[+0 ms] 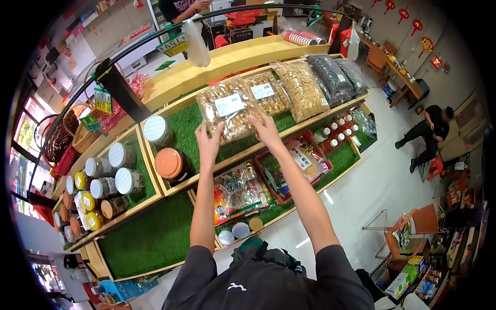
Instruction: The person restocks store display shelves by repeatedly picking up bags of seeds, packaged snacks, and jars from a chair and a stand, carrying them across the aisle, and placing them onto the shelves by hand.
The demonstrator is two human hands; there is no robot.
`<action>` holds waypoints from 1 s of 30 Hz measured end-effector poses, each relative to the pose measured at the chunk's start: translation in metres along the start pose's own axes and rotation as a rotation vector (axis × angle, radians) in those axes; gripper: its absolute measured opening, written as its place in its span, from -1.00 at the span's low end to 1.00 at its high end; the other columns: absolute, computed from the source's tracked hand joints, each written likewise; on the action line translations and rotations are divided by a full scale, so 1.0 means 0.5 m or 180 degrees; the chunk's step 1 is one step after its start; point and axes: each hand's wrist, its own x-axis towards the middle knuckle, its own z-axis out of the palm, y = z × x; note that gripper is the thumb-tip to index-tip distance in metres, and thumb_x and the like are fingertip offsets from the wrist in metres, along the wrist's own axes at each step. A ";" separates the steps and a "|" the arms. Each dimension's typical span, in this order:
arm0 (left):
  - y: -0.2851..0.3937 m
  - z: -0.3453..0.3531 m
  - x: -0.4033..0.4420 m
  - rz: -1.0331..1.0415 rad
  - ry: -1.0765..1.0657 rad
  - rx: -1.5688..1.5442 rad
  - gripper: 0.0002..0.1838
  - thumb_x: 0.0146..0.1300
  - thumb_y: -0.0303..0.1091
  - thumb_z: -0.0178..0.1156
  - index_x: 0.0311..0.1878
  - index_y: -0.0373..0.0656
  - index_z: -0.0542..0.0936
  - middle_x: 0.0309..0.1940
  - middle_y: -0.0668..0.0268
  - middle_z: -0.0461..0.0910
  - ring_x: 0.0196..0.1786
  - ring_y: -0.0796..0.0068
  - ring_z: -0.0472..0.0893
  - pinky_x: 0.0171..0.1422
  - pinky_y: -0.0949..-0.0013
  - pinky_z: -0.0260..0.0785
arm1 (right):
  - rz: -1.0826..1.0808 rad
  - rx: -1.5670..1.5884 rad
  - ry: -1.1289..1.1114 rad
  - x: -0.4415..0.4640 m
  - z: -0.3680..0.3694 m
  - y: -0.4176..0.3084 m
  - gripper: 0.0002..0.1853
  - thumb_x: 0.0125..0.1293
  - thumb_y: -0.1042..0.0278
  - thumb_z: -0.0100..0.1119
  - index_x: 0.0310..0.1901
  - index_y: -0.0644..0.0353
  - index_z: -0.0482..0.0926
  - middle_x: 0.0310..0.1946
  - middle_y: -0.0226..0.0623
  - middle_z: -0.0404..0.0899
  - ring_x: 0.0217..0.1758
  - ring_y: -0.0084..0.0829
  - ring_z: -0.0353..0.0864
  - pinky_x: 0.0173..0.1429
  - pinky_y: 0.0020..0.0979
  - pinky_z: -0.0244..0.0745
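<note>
Both hands grip one clear plastic bag of light brown dried pieces (227, 121) with a white label, above the upper shelf. My left hand (209, 143) holds its near left corner, thumb on top. At its near right edge is my right hand (266, 129), also with the thumb on top. Just beyond the right hand lies a similar labelled bag (267, 92). Further right are a bag of long pale pieces (301, 89) and dark bags (331, 78). The shelf is lined with green artificial grass (182, 123).
Left of the bag stand a white-lidded jar (156, 129) and an orange-lidded jar (169, 163). More jars (106, 175) fill the left section. Packages (237, 186) and red bottles (338, 130) occupy the lower shelf. One person (436, 126) sits at right; another (181, 8) stands behind the display.
</note>
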 end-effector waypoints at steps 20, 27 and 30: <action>-0.022 0.036 0.083 -0.0422 -0.0078 -0.1053 -0.25 0.28 -0.12 0.22 0.41 -0.28 0.19 0.11 0.20 0.49 0.04 0.49 0.49 0.13 0.42 0.32 | -0.0063 -0.0911 0.0435 0.118 0.030 0.069 -0.30 0.26 -0.13 0.14 0.22 0.33 0.41 0.03 0.20 0.52 0.17 0.09 0.47 0.26 -0.15 0.32; -0.037 0.026 0.060 -0.0661 -0.0020 -0.0802 -0.14 0.24 -0.07 0.25 0.44 -0.31 0.09 0.24 0.10 0.39 0.20 0.37 0.44 0.25 0.32 0.27 | -0.0405 -0.1320 0.0417 0.082 0.018 0.068 -0.30 0.30 -0.09 0.12 0.26 0.35 0.34 -0.28 0.05 0.62 -0.36 -0.24 0.63 -0.09 -0.27 0.50; -0.032 0.024 0.039 -0.0681 -0.0117 -0.0822 -0.15 0.24 -0.03 0.23 0.44 -0.28 0.10 0.29 0.08 0.32 0.30 0.34 0.35 0.34 0.30 0.17 | -0.0557 -0.1332 0.0489 0.068 0.018 0.066 -0.32 0.31 -0.10 0.10 0.23 0.37 0.36 -0.02 0.16 0.55 -0.02 -0.04 0.59 0.15 -0.21 0.38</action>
